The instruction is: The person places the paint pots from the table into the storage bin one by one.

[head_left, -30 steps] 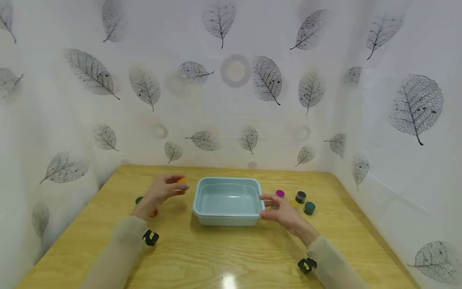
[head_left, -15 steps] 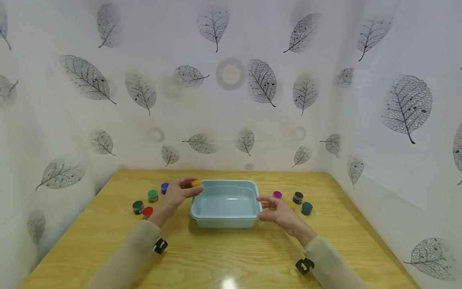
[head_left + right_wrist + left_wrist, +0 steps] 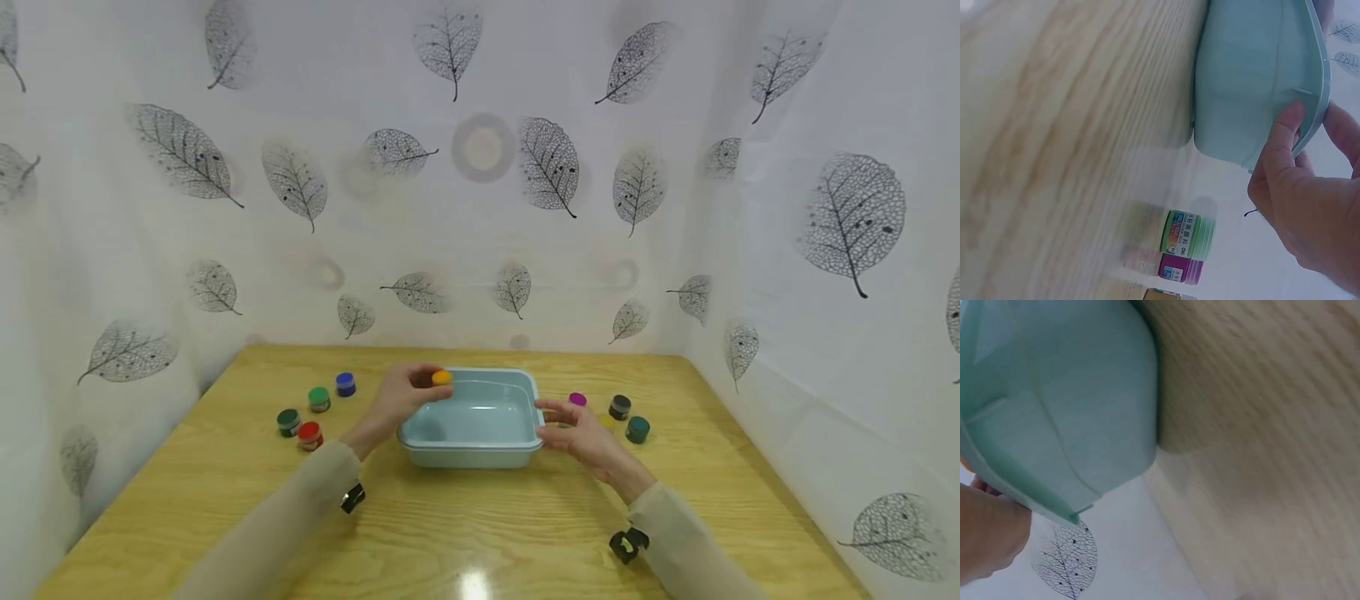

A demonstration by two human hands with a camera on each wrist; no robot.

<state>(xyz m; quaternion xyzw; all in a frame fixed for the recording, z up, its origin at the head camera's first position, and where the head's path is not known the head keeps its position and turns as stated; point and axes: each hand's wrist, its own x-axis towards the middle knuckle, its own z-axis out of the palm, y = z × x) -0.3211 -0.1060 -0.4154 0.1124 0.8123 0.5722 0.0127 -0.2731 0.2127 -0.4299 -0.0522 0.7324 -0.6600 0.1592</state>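
A light blue plastic basin (image 3: 471,458) stands in the middle of the wooden table. Over its left side my left hand (image 3: 401,398) holds a small paint jar with an orange lid (image 3: 442,378) between thumb and fingers; the jar's lower part is hidden behind them. In the left wrist view the basin's wall covers most of that hand. At the opposite end, my right hand (image 3: 581,435) pinches the basin's rim (image 3: 1322,81), with the thumb (image 3: 1291,115) on the outer wall below the lip.
Left of the basin stand paint jars with blue (image 3: 345,384), green (image 3: 318,399), dark green (image 3: 288,422) and red (image 3: 310,435) lids. On the right are magenta (image 3: 577,399), black (image 3: 619,407), teal (image 3: 637,429) and yellow (image 3: 606,421) ones. A light green jar (image 3: 1188,234) shows in the right wrist view.
My left hand has carried the orange-lidded jar rightward from beside the basin to above it, uncovering the jars on the left. My right hand has stayed at the basin's rim.
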